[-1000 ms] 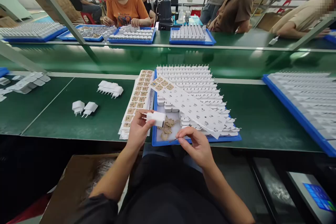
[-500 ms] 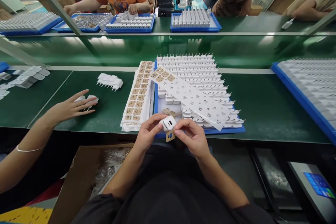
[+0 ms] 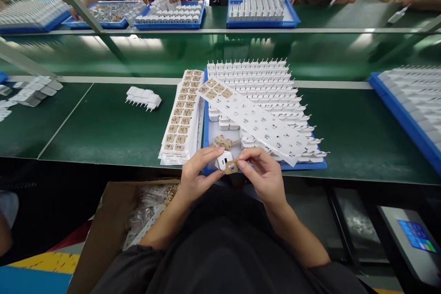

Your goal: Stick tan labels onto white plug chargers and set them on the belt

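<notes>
Left hand (image 3: 195,174) pinches the light, rigid, smooth plug (image 3: 223,161) by its sides; right hand (image 3: 263,175) fingertips nip a thin, limp sticker (image 3: 231,167) at its edge.

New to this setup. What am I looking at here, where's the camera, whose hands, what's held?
There is no machine here: the camera sits on a person's head and looks down at their own two bare hands. The left hand holds a small white charger plug. The right hand pinches a small tan sticker against it. Both are over the near edge of a green workbench. On the bench lies a blue tray full of white plugs, with a mostly peeled sticker sheet laid across it. A stack of full sticker sheets lies to its left. Other people work at the far side.
</notes>
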Available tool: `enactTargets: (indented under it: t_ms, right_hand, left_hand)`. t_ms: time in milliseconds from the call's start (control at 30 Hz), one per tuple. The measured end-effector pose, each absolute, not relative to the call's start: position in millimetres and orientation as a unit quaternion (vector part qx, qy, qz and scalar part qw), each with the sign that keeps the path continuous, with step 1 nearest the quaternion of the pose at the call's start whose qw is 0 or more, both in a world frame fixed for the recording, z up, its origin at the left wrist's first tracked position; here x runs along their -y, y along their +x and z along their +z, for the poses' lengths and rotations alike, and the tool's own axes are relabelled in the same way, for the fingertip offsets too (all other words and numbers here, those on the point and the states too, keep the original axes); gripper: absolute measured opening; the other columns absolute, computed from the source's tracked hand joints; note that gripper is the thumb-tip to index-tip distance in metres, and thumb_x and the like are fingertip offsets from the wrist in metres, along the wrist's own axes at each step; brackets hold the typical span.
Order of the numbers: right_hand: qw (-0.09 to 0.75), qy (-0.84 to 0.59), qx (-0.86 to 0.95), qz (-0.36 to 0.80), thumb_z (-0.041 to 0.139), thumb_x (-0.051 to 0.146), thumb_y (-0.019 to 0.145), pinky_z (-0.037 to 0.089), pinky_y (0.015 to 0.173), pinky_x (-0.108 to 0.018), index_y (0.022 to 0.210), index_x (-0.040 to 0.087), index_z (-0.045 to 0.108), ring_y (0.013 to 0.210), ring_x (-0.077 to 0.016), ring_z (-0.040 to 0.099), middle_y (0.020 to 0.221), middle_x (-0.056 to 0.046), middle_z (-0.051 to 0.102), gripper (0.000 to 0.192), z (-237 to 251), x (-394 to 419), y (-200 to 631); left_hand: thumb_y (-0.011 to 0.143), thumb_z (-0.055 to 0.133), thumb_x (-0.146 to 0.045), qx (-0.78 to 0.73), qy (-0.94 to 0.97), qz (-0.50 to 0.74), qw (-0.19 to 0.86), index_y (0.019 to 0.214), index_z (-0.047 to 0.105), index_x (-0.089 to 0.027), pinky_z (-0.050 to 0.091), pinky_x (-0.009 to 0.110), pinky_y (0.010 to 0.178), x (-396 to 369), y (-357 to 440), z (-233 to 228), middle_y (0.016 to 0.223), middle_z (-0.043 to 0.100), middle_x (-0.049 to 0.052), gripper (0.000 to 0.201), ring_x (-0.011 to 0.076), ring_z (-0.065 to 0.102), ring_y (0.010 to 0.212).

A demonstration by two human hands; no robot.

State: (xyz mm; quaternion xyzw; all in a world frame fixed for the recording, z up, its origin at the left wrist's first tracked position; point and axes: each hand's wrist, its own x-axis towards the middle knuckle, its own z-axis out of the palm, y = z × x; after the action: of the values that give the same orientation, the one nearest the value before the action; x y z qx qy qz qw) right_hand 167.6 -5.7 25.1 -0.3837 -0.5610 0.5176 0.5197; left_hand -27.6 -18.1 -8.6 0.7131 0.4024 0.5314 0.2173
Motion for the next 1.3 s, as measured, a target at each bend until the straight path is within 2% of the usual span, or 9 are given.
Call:
enactTargets:
  t_ms: [367, 1000, 1300]
  right_hand:
    - [0.511, -0.402, 0.577, 0.494, 0.069, 0.020, 0.091, 0.054, 0.081, -0.030, 0.093, 0.025, 0.069, 0.084, -0.0163, 0.067, 0.088, 0.000, 0.071, 0.006, 28.6, 2.7, 163.1]
    - [0.492, -0.429, 0.599, 0.464, 0.068, 0.024, 0.091, 0.057, 0.077, -0.032, 0.091, 0.024, 0.068, 0.077, -0.0166, 0.068, 0.086, -0.001, 0.072, 0.000, 31.4, 1.7, 160.3]
    - [0.482, -0.448, 0.619, 0.428, 0.072, 0.025, 0.089, 0.057, 0.073, -0.031, 0.089, 0.024, 0.068, 0.072, -0.0153, 0.068, 0.084, 0.000, 0.073, 0.004, 33.8, 0.8, 157.5]
  left_hand:
    - [0.081, 0.081, -0.017, -0.407, 0.721, 0.520, 0.209, 0.136, 0.063, -0.027, 0.057, 0.039, 0.100, 18.4, -27.0, -1.5, 0.122, 0.074, 0.010, 0.058, 0.0241, 0.069, 0.114]
    - [0.083, 0.080, -0.017, -0.416, 0.732, 0.505, 0.190, 0.135, 0.063, -0.027, 0.057, 0.041, 0.099, 19.2, -27.4, 1.3, 0.122, 0.072, 0.010, 0.055, 0.0251, 0.068, 0.115]
    - [0.084, 0.079, -0.017, -0.417, 0.739, 0.500, 0.175, 0.134, 0.063, -0.028, 0.057, 0.043, 0.099, 18.4, -27.3, 2.7, 0.120, 0.073, 0.011, 0.054, 0.0256, 0.068, 0.114]
